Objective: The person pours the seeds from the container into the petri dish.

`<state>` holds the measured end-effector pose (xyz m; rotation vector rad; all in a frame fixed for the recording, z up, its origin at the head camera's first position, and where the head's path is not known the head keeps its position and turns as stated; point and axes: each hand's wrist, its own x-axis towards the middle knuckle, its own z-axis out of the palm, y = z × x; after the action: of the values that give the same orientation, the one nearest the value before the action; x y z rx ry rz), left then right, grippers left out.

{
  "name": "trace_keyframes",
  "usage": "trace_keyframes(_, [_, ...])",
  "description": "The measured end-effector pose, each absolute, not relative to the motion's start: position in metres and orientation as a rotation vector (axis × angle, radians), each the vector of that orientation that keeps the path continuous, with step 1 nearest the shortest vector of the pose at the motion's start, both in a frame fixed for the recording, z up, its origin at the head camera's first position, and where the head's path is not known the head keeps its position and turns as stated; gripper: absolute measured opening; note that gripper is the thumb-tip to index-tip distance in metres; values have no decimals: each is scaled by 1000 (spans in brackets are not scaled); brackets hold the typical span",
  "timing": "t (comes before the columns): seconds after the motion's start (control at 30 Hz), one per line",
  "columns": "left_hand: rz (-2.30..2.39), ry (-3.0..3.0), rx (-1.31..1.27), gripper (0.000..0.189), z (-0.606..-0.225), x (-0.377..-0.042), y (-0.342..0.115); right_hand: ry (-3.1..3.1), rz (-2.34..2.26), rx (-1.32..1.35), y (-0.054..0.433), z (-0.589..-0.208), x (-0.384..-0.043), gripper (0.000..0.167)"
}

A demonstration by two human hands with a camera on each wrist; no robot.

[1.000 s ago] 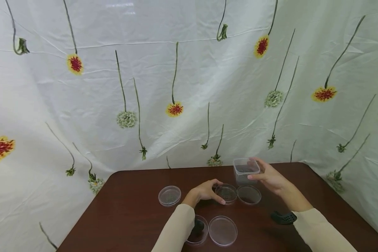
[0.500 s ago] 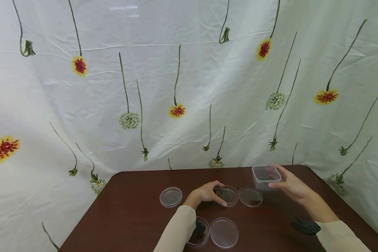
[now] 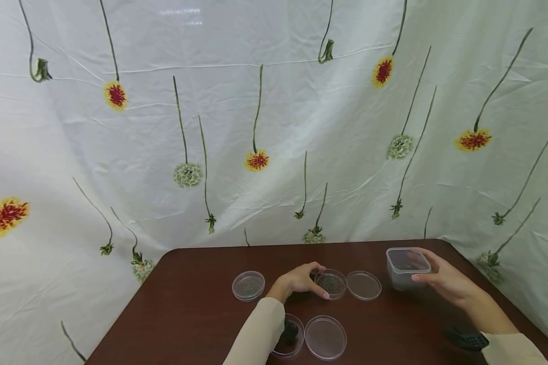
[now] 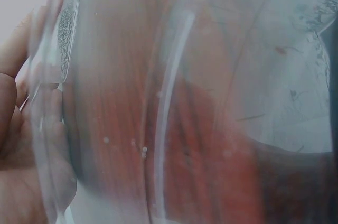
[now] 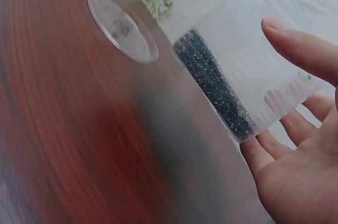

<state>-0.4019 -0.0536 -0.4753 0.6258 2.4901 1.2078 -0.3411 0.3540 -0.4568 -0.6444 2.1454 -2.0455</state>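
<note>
My left hand [image 3: 299, 281] holds a round clear petri dish [image 3: 331, 284] on the table, thumb at its near side and fingers at the far side. Small dark seeds are spread over the dish's bottom. Touching or almost touching it on the right lies a clear round lid [image 3: 364, 285]. Farther right, my right hand [image 3: 447, 279] grips a square clear plastic tub [image 3: 406, 268] between thumb and fingers. In the right wrist view, a layer of dark seeds [image 5: 216, 81] fills the tub's bottom. Whether the tub touches the table, I cannot tell.
A covered petri dish [image 3: 248, 286] stands left of my left hand. Nearer me lie another dish [image 3: 287, 350], partly hidden by the left sleeve, and a clear round lid [image 3: 325, 338]. A flower-print cloth [image 3: 274, 126] hangs behind the brown table [image 3: 196, 324].
My right hand has carried the tub to the right and nearer, from behind the lid to beside it. The left hand stays at the petri dish.
</note>
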Motion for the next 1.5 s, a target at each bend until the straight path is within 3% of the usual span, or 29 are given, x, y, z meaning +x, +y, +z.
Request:
trace_keyframes(0.4, [1203, 2483, 637, 68, -475, -403, -53, 2148, -1991, -599, 387, -472, -335, 61])
trace_keyframes(0.83, [1218, 2485, 641, 69, -474, -402, -54, 2216, -1800, -475, 403, -480, -336, 76])
trace_keyframes(0.97, [1220, 2483, 641, 68, -475, -400, -55, 2249, -1762, -415, 399, -479, -336, 89])
trace_keyframes(1.17, [1235, 2467, 635, 68, -477, -397, -55, 2228, -1748, -403, 394, -469, -331, 103])
trace_keyframes(1.5, [1257, 2469, 630, 67, -476, -399, -56, 2533, -1670, -388, 380, -432, -333, 100])
